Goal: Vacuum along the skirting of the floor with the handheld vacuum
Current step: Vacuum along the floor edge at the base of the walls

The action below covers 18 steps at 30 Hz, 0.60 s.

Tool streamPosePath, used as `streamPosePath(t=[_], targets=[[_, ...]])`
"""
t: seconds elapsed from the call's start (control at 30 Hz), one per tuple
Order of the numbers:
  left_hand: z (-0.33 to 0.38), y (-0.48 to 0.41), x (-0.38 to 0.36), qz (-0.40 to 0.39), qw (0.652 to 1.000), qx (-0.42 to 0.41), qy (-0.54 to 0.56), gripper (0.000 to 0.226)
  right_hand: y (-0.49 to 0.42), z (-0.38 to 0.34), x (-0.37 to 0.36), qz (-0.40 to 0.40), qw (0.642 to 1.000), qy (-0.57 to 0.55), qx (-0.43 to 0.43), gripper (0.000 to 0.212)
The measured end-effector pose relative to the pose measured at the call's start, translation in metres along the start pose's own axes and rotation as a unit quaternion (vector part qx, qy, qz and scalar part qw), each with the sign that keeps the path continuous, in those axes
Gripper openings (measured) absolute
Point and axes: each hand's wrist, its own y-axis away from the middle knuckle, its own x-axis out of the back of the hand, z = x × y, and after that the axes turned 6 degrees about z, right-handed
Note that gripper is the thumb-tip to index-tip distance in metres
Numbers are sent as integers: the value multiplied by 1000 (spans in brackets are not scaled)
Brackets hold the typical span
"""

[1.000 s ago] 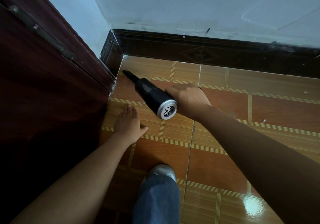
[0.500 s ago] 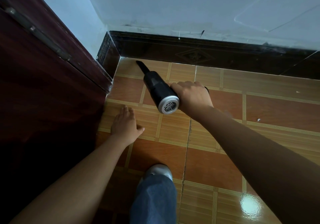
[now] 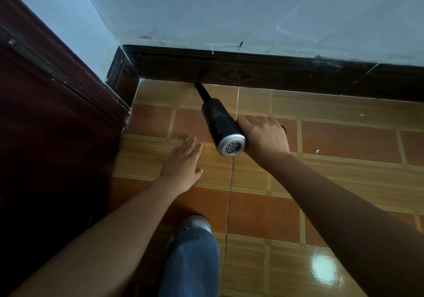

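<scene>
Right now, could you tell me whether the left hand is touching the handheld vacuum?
Apart. The head view shows bare tile between the left hand and the handheld vacuum.

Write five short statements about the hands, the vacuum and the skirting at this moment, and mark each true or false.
1. The right hand grips the handheld vacuum. True.
2. The left hand holds a cloth. False: its fingers are straight and hold nothing, spread low over the floor.
3. The vacuum's nozzle reaches the foot of the skirting. True.
4. The nozzle points at the dark red door. False: it points at the skirting under the far wall; the door is off to the left.
5. The vacuum's silver vented end faces the camera. True.
</scene>
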Motion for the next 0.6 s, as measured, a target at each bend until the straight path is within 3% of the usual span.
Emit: streamPosePath(t=[0.6], targets=[[42,-11,1,-84,993,2,-78,84,54,48,41,7,995,77,-60,25]])
